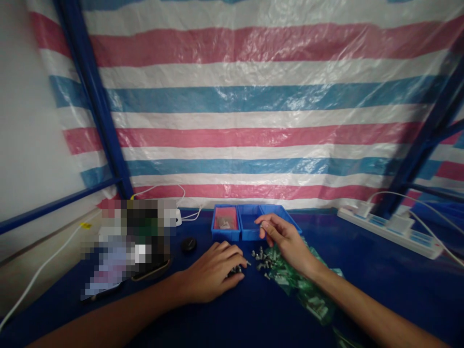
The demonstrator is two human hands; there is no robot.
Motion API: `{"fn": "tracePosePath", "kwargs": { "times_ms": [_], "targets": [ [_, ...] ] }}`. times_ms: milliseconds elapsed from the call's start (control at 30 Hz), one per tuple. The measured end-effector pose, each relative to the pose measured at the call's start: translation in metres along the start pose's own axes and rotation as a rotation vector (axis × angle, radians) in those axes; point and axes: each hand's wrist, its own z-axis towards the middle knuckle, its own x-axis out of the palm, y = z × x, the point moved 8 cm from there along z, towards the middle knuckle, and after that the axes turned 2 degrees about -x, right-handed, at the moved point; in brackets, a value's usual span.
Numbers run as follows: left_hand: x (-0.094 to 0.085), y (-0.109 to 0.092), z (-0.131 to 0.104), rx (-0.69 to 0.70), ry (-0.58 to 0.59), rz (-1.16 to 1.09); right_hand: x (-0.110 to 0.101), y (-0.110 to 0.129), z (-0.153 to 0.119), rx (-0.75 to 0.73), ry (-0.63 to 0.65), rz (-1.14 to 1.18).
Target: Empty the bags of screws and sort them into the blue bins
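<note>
My left hand (219,270) rests on the blue table with its fingers curled round a cluster of small dark metal screws (236,270), partly hidden under the fingers. One screw pokes out by the fingertips. My right hand (281,237) is raised in front of the blue bins, thumb and forefinger pinched on a tiny shiny piece that looks like a screw. Between the hands lies a loose pile of screws (266,261). Green plastic packets (315,299) with small parts inside spread beneath my right wrist and forearm.
A blue bin (213,236) with pink lining holds a small bag; further blue compartments (250,237) adjoin it. A round black lid-like disc (189,244) lies left of them. A white power strip (391,234) with cables stands right. Blurred-out items lie left; striped sheeting hangs behind.
</note>
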Motion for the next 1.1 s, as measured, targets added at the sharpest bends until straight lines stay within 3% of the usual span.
{"fn": "tracePosePath", "kwargs": {
  "times_ms": [433,1100],
  "targets": [
    [-0.0005,-0.0003,-0.0014,0.009,-0.007,0.016,0.0002,-0.0007,-0.0015,0.018,-0.057,-0.01],
    [-0.0014,0.0002,0.0002,0.008,-0.01,0.006,0.0066,0.002,-0.0035,0.019,0.016,-0.069]
  ]
}}
